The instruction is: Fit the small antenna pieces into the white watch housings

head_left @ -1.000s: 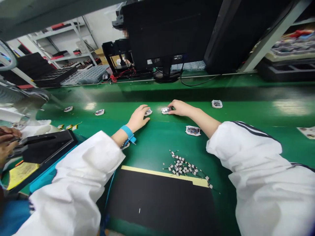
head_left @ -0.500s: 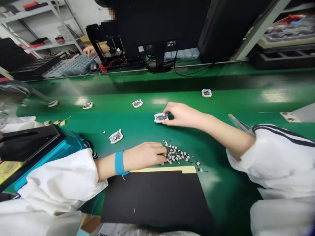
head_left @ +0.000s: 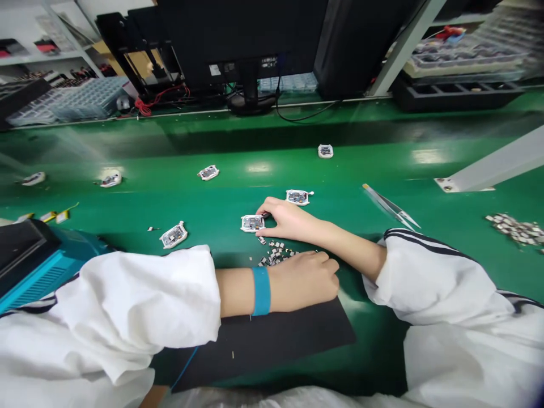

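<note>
My right hand pinches the right end of a white-framed circuit board, its face turned up, just above or on the green bench. My left hand, with a teal band on its wrist, is at a pile of small metal parts with short leads. Its fingers are curled down, and whatever they hold is hidden. The hand covers part of the pile. Just beyond my right hand lies another white-framed board. One more such board rests to the left, near a single loose part.
Several white-framed boards lie along the far strip. Tweezers and a second heap of small parts lie to the right, near a metal post. A black mat is in front; a teal box stands left.
The camera view has swung right. My left hand has moved right across the small parts. My right hand has brought its board nearer to me, and a board behind it now shows.
</note>
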Demonstrator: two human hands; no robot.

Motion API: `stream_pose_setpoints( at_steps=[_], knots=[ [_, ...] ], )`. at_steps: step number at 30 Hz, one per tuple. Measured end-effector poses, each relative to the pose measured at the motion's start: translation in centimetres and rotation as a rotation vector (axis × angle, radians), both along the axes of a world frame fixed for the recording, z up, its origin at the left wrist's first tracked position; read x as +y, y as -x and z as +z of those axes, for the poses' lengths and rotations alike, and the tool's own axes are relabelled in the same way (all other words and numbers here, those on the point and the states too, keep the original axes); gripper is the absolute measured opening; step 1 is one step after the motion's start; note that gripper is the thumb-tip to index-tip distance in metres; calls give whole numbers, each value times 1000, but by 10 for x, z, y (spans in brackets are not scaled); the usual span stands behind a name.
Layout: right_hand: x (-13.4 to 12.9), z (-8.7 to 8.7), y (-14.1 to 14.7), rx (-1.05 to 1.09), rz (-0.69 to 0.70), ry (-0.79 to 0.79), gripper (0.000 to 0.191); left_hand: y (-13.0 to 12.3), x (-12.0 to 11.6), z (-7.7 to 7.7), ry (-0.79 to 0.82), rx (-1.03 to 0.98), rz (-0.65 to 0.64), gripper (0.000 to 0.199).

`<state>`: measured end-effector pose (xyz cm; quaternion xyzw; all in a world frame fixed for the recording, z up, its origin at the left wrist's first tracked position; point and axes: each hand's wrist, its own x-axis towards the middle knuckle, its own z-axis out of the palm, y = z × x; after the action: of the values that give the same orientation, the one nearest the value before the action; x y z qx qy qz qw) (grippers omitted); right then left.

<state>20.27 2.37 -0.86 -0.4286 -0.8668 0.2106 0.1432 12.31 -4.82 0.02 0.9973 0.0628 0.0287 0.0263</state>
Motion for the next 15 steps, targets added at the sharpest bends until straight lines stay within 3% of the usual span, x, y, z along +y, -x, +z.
stream_pose_setpoints(
  at_steps=[4,6,8,11,15],
  knots=[
    [-1,0,-2,56,7,20,46,11,10,0,46,19,-44,20],
    [-3,6,-9,82,15,19,49,29,15,14,92,-14,-98,28],
    [-8,15,-25,74,38,22,36,56,21,37,183,6,-120,32],
    [-21,28,-62,-7,94,111,19,104,31,77,329,42,41,30],
    [-48,31,-107,-151,56,354,28,158,41,113,343,-191,334,24]
  ],
)
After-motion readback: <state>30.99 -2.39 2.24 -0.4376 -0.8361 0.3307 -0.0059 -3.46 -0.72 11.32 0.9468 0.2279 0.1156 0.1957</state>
